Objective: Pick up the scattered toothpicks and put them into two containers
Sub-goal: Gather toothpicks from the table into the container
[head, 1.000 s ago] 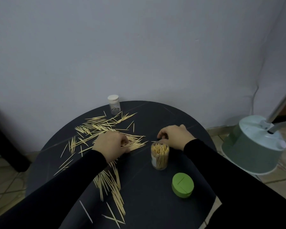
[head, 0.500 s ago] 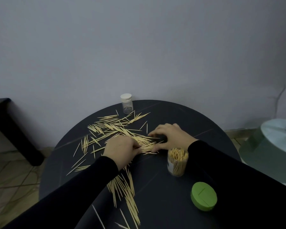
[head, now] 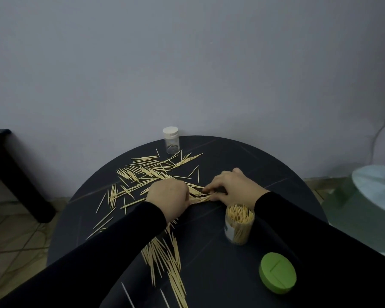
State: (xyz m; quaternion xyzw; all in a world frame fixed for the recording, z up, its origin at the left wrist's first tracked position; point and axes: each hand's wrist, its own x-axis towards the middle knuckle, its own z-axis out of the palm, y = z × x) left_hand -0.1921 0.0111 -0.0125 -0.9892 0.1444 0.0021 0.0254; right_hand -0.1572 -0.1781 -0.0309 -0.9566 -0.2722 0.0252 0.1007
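Toothpicks, thin pale wooden slivers [head: 165,261], lie scattered over the round black counter [head: 211,258], the nearest heap running from the near edge up toward the left sleeve. To the right of it sits a flat round green lid [head: 277,272], off its jar. Just behind the lid stands the clear plastic jar [head: 239,225], upright and already well stocked with toothpicks standing on end.

Beyond the jar, both hands work the middle of the counter. The left hand [head: 168,196] is knuckles-up with its fingers curled down onto a small bundle of toothpicks [head: 199,198], gripping one end of it. The right hand [head: 232,188] meets it from the other side, thumb and fingertips pinching and squaring up the far end of the same bundle. A second ago the right hand was over the jar mouth; it has since come across to the pile, and the two hands have drawn closer together. I judge that one load has gone in and the next is being gathered.

Farther back a wide fan of loose toothpicks [head: 149,171] covers the counter's far left, so much remains. At the far rim, by the wall, stands a small clear vial with a white cap [head: 171,140], capped and nearly empty; it looks untouched.
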